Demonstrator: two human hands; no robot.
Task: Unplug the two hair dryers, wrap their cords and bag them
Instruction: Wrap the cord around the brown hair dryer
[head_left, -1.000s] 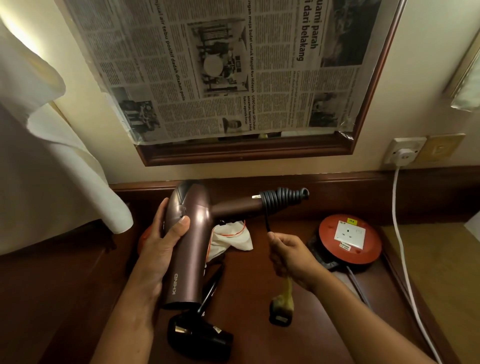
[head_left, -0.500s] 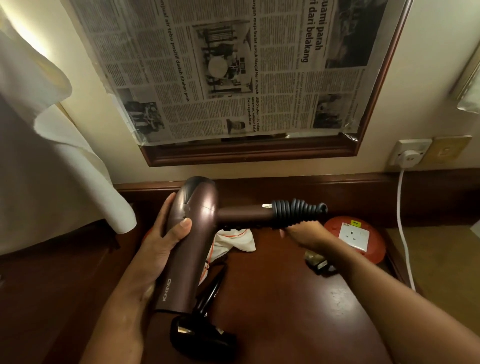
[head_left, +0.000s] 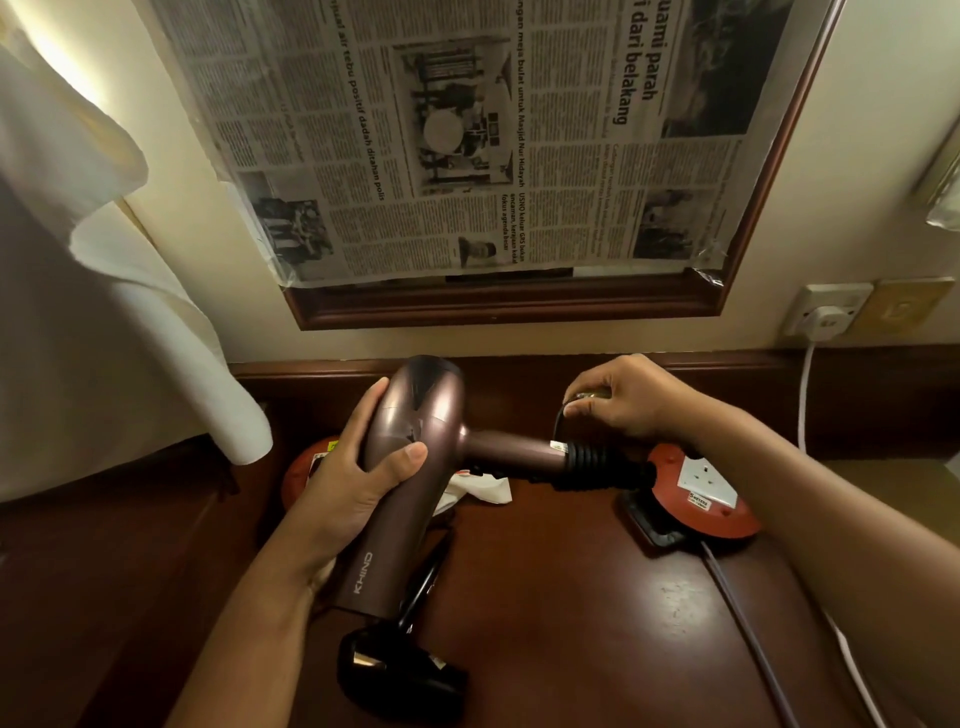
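My left hand (head_left: 358, 478) grips the barrel of a bronze hair dryer (head_left: 410, 467) held above the wooden table (head_left: 571, 623). Its handle points right, with black cord (head_left: 584, 460) coiled round the far end. My right hand (head_left: 623, 400) is above the handle end and pinches the cord's plug end, with a short loop of cord running down to the coils. A black hair dryer (head_left: 395, 675) lies on the table below the bronze one. A white bag (head_left: 480, 488) with red trim lies under the handle.
A red extension reel (head_left: 701, 493) with a white socket sits right of the handle, its dark cable (head_left: 748, 634) trailing toward me. Another red object (head_left: 306, 467) lies behind my left hand. A white plug (head_left: 826, 317) sits in the wall socket. Newspaper covers the mirror; white cloth hangs left.
My right hand rose from below the handle, carrying the plug end up and over the handle end. More cord is coiled on the handle. The bronze dryer stayed in my left hand.
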